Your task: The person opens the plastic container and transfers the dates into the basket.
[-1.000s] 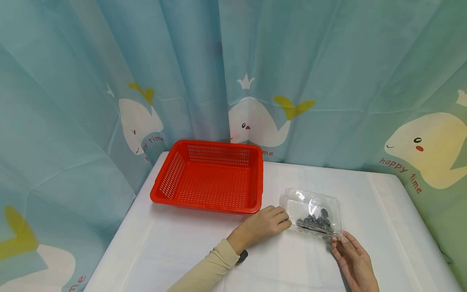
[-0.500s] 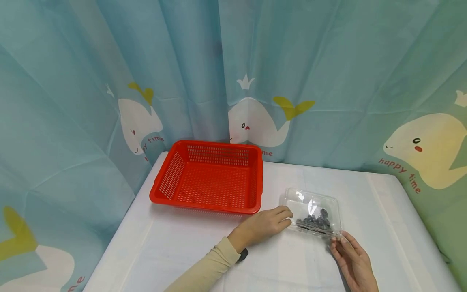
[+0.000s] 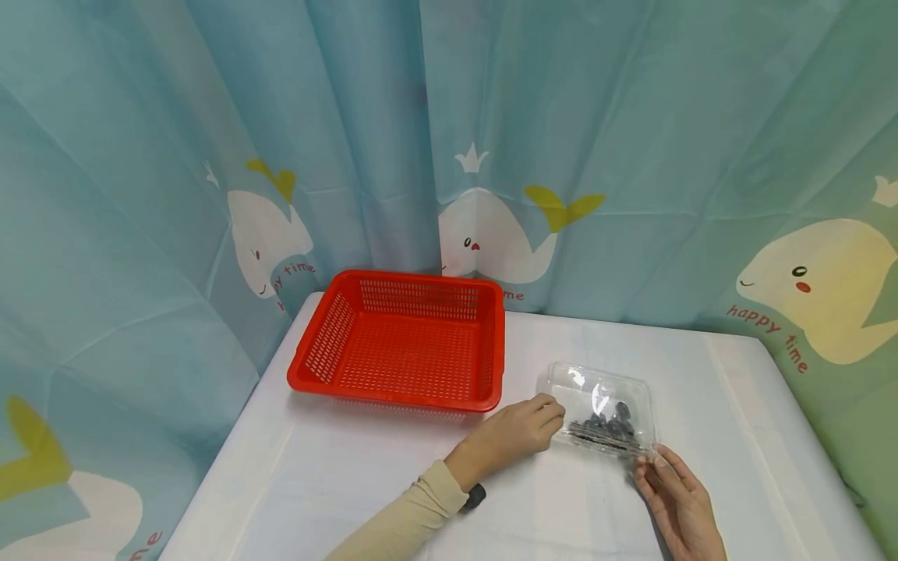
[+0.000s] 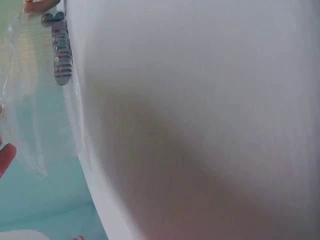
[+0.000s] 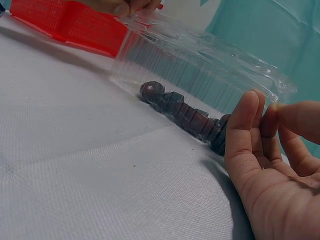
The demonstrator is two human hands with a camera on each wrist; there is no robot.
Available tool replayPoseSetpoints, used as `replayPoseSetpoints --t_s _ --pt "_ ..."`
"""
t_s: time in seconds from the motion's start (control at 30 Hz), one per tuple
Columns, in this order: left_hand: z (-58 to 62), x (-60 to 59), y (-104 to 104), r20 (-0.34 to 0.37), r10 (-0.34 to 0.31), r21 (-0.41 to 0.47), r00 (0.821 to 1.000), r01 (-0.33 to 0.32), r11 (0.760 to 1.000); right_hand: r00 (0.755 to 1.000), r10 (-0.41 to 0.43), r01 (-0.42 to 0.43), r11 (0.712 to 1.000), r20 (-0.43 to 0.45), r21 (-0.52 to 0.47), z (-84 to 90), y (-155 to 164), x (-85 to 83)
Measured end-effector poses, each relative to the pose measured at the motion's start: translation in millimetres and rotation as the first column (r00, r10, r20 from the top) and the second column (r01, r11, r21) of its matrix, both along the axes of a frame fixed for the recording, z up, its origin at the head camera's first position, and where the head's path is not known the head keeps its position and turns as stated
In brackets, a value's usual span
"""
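Note:
A clear plastic clamshell box (image 3: pixel 602 405) with dark berries (image 3: pixel 605 427) lies on the white table (image 3: pixel 379 483), right of a red basket (image 3: pixel 403 340). My left hand (image 3: pixel 556 414) pinches the box's left edge with curled fingers. My right hand (image 3: pixel 648 461) holds the near right corner. In the right wrist view my right hand (image 5: pixel 262 107) nips the box (image 5: pixel 200 55) at its rim with thumb and finger, just beside the berries (image 5: pixel 185 115). My left hand (image 5: pixel 127 6) shows at the far edge. The left wrist view shows the box (image 4: pixel 35 100) and mostly blurred table.
The red slatted basket stands empty at the table's back left, about a hand's width from the box. Blue-green curtains with whale prints (image 3: pixel 491 234) hang close behind and at both sides. Bare white tabletop lies in front of the basket and right of the box.
My left hand has crept slightly right and its fingers have come up onto the box's left edge. The box and my right hand have stayed in place.

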State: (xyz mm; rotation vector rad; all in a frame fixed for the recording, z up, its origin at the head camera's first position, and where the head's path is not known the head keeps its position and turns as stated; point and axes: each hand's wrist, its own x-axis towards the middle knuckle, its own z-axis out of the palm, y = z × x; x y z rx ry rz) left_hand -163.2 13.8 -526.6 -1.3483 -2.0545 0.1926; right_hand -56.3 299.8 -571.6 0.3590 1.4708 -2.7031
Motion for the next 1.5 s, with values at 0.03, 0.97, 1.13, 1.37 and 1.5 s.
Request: replayPoseSetpoints --t_s 0.03,0.97,1.13,1.37,1.5 --pt "-0.3 0.5 0.2 0.006 0.007 0.003 1.000 -0.007 1.000 1.000 -0.002 0.002 1.000 0.001 -0.003 0.0 -0.2 0.1" --pt "3.5 -3.3 4.1 -0.120 0.019 -0.017 0.993 -0.021 1.000 1.000 0.015 -0.017 0.998 -0.024 -0.055 1.6 1.3 0.2" --pt "5.1 -7.7 8.1 0.030 -0.031 0.224 0.999 0.023 0.974 0.998 0.016 -0.020 0.997 -0.055 -0.077 0.7 0.9 1.0" --pt "13.4 -12.8 19.0 0.168 -0.091 0.520 0.982 -0.010 0.854 0.998 0.019 -0.022 0.997 -0.057 -0.070 -0.3 1.6 1.6" --pt "16.5 -14.0 26.7 0.310 -0.122 0.648 0.943 -0.115 0.753 0.999 0.018 -0.020 0.999 -0.039 -0.046 -0.2 0.4 0.8"
